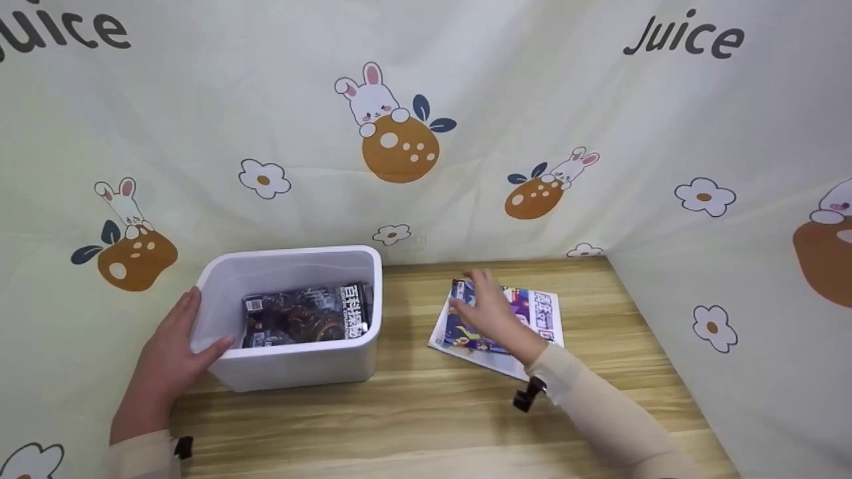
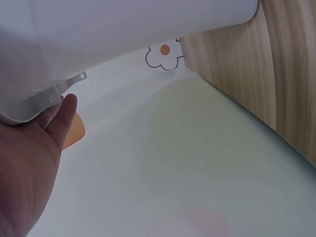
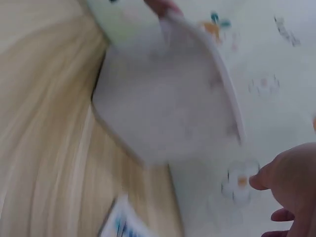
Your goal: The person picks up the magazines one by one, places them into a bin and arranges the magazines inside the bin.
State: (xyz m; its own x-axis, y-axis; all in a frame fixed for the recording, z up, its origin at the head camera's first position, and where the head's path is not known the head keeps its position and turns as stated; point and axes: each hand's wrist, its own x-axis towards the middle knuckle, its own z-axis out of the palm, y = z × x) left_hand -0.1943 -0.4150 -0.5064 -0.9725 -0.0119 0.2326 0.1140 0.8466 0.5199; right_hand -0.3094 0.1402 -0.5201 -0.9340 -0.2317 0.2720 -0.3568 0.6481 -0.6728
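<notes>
A white plastic bin (image 1: 299, 367) stands at the left of the table, with a dark-covered magazine (image 1: 293, 316) lying inside it. My left hand (image 1: 170, 356) grips the bin's left front corner, thumb over the rim and fingers along the outer wall. In the left wrist view, the fingers of that hand (image 2: 29, 163) reach under a handle piece on the bin (image 2: 128, 27). My right hand (image 1: 492, 311) is over a colourful blue-purple magazine (image 1: 460, 330) with its fingers loosely bent and nothing held. Whether it touches the cover I cannot tell. Beneath lies another, paler magazine (image 1: 489, 362).
The wood-grain table (image 1: 359, 426) meets a pale curtain (image 1: 299, 219) printed with rabbits, oranges and flowers at its back and sides. Both wrists carry small black clips. The right wrist view is blurred.
</notes>
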